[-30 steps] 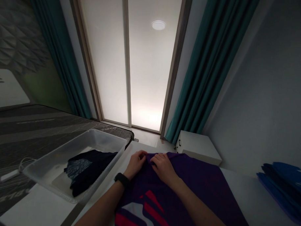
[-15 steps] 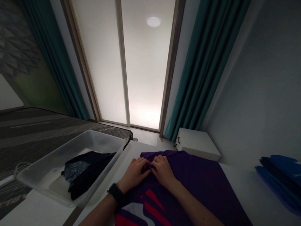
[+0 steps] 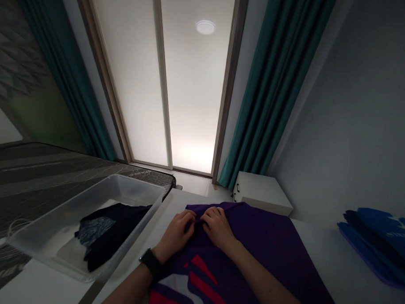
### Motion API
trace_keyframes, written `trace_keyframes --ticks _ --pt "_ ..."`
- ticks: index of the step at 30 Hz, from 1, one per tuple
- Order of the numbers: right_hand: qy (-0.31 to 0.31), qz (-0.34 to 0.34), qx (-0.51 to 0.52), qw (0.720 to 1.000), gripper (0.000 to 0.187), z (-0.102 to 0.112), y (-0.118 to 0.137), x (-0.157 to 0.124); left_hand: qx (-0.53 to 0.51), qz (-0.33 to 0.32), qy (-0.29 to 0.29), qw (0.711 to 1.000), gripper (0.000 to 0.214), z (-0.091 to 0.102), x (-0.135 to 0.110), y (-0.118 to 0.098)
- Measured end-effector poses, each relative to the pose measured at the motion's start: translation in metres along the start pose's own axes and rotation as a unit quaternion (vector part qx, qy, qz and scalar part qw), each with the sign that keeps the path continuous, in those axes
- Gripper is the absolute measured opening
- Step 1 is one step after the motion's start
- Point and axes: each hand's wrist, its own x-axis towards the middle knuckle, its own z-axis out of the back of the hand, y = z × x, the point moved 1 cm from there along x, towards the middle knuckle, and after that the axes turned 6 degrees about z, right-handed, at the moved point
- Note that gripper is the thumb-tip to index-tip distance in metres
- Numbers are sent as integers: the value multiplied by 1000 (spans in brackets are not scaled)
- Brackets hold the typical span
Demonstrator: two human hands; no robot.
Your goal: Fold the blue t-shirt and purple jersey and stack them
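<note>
Left hand (image 3: 175,236) curled; right hand (image 3: 217,228) curled

two hands (image 3: 176,235), one purple shirt (image 3: 262,247), one clear plastic bin (image 3: 135,185).

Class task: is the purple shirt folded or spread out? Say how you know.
Spread out: the purple shirt lies flat on the table, bunched under the left hand and right hand.

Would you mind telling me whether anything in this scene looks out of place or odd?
The dark garment in the clear plastic bin looks untidy: it lies bunched and uneven, with a patterned part showing, whereas the blue garments on the right lie in a flatter stack.
</note>
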Motion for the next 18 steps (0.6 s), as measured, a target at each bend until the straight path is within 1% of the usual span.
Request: trace_keyframes --ticks 4,8,11,13,16,18 --pt "5 -16 -25 1000 14 4 -16 -5 -33 33 -1 999 14 -3 0 7" --pt "2 -29 -36 999 15 10 -29 -10 -51 40 -10 998 11 -4 0 10" --pt "1 -36 -45 998 16 14 -35 -13 -65 28 -16 997 16 -4 1 8" --pt "1 -39 -51 998 17 16 -38 -15 -69 11 -8 998 22 -3 2 6" --pt "5 -43 -62 997 19 18 -43 -17 -68 -15 8 998 16 -1 2 2" --pt "10 -51 -73 996 19 20 -49 -18 -65 -25 -1 998 14 2 2 0"
